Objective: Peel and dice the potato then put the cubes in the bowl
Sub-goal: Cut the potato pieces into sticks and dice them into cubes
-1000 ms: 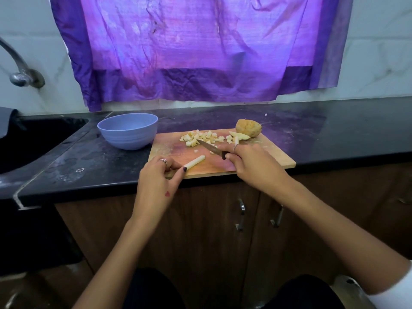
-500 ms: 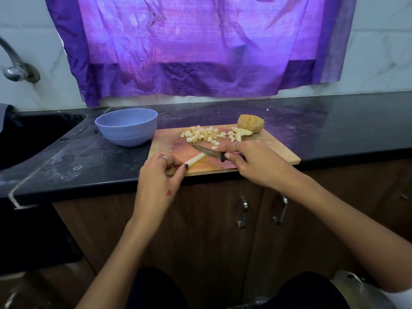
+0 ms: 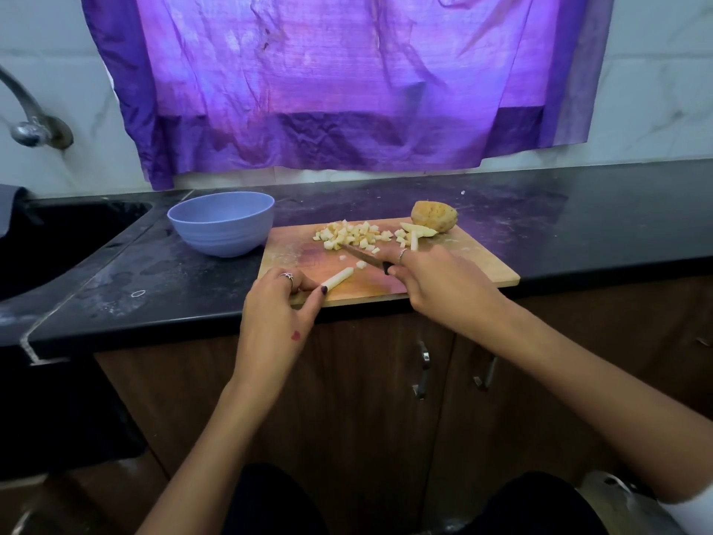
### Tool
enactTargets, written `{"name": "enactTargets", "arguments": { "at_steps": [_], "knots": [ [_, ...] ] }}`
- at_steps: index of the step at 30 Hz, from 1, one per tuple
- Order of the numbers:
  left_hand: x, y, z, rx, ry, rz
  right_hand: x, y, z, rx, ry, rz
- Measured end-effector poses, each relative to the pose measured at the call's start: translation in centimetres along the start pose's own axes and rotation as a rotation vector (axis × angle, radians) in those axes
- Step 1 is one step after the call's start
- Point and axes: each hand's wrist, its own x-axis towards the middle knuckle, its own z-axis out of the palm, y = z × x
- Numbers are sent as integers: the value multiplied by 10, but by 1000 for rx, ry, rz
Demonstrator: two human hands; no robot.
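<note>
A wooden cutting board (image 3: 478, 264) lies on the black counter. My left hand (image 3: 279, 310) pinches the near end of a pale potato stick (image 3: 339, 279) lying on the board. My right hand (image 3: 440, 279) grips a small black-handled knife (image 3: 360, 255), its blade pointing left toward a pile of several potato cubes (image 3: 355, 233). One loose cube (image 3: 360, 264) lies by the blade. A piece of potato with skin (image 3: 434, 217) and cut slices (image 3: 417, 230) sit at the board's far right. A blue bowl (image 3: 222, 223) stands left of the board; its inside is hidden.
A dark sink (image 3: 58, 241) with a metal tap (image 3: 31, 125) is at the left. A purple cloth (image 3: 347, 79) hangs on the tiled wall behind. Wooden cabinet doors with metal handles (image 3: 422, 374) are below the counter edge.
The knife has lifted off the stick and swung back toward the cube pile, leaving a freshly cut cube beside the blade. My left hand still holds the stick.
</note>
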Motion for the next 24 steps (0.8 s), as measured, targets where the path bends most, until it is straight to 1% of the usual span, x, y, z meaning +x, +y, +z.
{"name": "enactTargets", "arguments": {
  "at_steps": [2, 4, 19, 24],
  "knots": [
    [1, 0, 0, 0, 2, -1, -1, 3, 3, 119, 30, 23],
    [1, 0, 0, 1, 5, -4, -1, 5, 5, 169, 6, 22],
    [1, -1, 1, -33, 20, -9, 0, 4, -1, 231, -32, -13],
    [0, -2, 2, -24, 34, 19, 7, -5, 2, 153, -70, -14]
  ]
}}
